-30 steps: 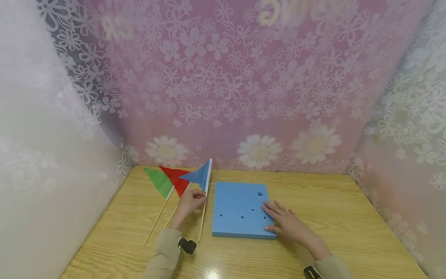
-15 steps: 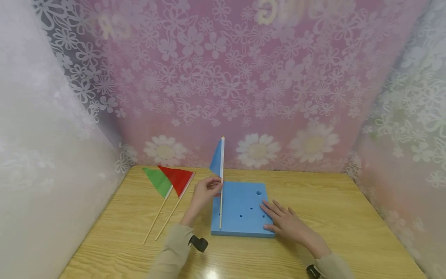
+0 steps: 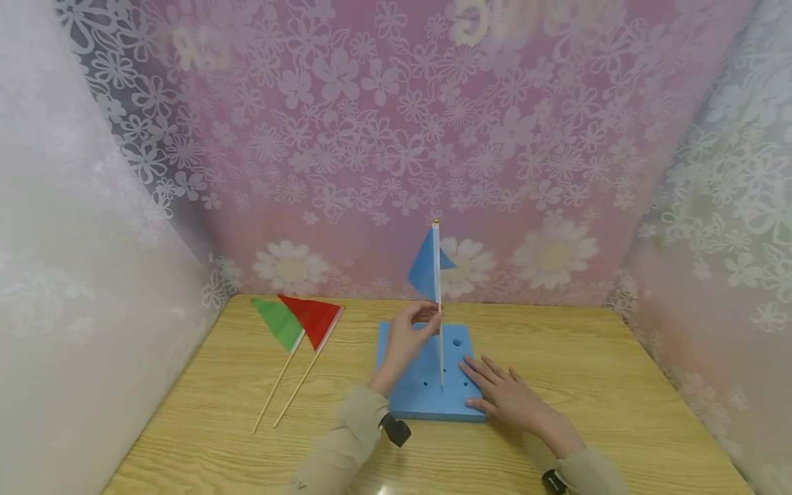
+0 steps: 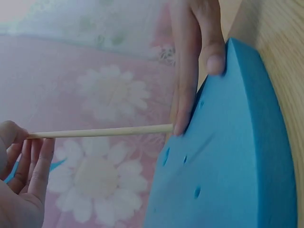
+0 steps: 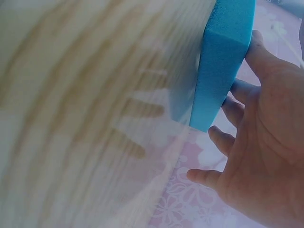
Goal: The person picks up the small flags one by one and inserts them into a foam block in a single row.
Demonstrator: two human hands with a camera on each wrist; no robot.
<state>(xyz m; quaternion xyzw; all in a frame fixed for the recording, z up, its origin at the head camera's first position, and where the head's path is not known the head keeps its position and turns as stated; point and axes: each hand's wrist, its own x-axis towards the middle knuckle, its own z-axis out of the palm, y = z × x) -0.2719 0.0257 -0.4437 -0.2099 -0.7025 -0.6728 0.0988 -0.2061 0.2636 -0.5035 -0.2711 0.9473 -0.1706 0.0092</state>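
1. A green flag (image 3: 280, 323) and a red flag (image 3: 315, 321) lie flat on the desk (image 3: 204, 405), well to the left of the left hand's fingers, with their sticks pointing toward the person.
2. The left hand (image 3: 405, 338) pinches the stick of a blue flag (image 3: 427, 269) between thumb and fingertips, so its fingers are closed on the stick.
3. The blue flag stands upright; its cloth is above the fingers, and its lower end meets the top of the blue foam block (image 3: 421, 399) below them, among the block's small holes.
4. The right hand (image 3: 504, 392) lies flat with straight, spread fingers on the right part of the foam block, just right of the stick.
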